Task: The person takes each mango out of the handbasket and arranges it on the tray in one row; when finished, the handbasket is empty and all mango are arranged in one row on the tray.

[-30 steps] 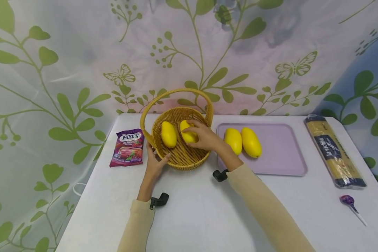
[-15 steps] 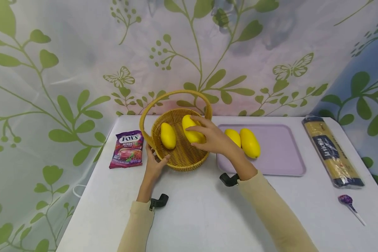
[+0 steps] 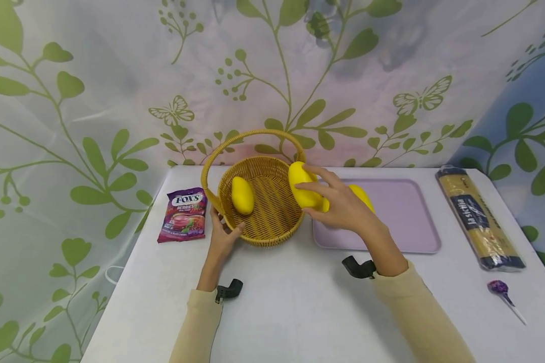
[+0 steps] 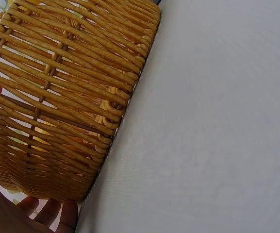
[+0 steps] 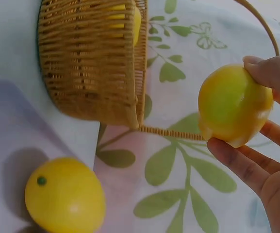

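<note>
My right hand [image 3: 342, 201] holds a yellow mango [image 3: 302, 184] above the gap between the wicker basket and the tray. In the right wrist view, thumb and fingers pinch this mango [image 5: 234, 104] from opposite sides. My left hand [image 3: 222, 242] grips the near left side of the wicker basket [image 3: 265, 238], and its fingertips [image 4: 68, 213] lie against the outer wall in the left wrist view. Inside the basket lies one mango [image 3: 242, 195]. Another mango [image 3: 362, 195] rests on the lilac tray [image 3: 399, 217], partly hidden by my right hand.
A purple FOX'S candy bag [image 3: 183, 215] lies left of the basket, whose tall handle [image 3: 254, 132] arches upward. Right of the tray are a pasta pack [image 3: 479, 217] and a lollipop [image 3: 499, 288]. A patterned curtain [image 3: 272, 75] hangs behind the white table [image 3: 281, 307].
My right hand has lifted a mango out of the basket and carried it right, towards the tray. The left hand stays on the basket.
</note>
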A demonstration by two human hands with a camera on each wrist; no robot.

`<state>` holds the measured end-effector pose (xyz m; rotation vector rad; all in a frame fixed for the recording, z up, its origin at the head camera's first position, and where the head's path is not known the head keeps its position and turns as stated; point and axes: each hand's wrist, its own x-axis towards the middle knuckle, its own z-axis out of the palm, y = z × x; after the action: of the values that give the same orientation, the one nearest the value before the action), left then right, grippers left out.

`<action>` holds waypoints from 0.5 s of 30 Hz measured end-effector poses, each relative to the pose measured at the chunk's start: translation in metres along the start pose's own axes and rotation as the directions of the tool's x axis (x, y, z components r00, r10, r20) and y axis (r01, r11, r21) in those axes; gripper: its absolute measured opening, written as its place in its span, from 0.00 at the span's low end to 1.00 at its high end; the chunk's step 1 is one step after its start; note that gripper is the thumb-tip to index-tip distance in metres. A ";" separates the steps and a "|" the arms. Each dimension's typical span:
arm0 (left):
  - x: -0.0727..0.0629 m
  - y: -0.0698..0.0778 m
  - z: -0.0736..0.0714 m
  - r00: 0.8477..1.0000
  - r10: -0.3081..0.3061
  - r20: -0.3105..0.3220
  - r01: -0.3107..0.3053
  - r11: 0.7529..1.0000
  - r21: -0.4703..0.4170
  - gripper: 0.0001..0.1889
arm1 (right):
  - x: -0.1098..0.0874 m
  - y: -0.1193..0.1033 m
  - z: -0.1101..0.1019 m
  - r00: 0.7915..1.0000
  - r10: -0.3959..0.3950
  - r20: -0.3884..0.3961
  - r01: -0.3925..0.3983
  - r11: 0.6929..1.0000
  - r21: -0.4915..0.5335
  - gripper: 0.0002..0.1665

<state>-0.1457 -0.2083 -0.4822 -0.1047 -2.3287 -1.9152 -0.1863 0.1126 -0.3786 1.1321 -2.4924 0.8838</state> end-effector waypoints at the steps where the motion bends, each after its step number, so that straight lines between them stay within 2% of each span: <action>1: 0.000 -0.001 0.000 1.000 -0.010 -0.002 0.010 1.000 0.003 0.55 | -0.004 0.001 -0.003 1.000 0.003 -0.010 -0.003 1.000 -0.002 0.31; 8: -0.001 -0.001 0.000 0.999 -0.038 -0.001 0.038 0.999 0.000 0.54 | -0.028 0.010 -0.023 0.997 0.016 -0.079 -0.019 0.999 -0.048 0.32; 15: -0.001 -0.001 0.000 0.999 -0.047 -0.002 0.047 0.999 -0.011 0.54 | -0.054 0.037 -0.037 0.989 0.065 -0.136 -0.076 0.994 -0.082 0.34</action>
<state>-0.1452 -0.2081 -0.4836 -0.0500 -2.3402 -1.9487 -0.1792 0.1865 -0.3900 0.9314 -2.4494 0.8318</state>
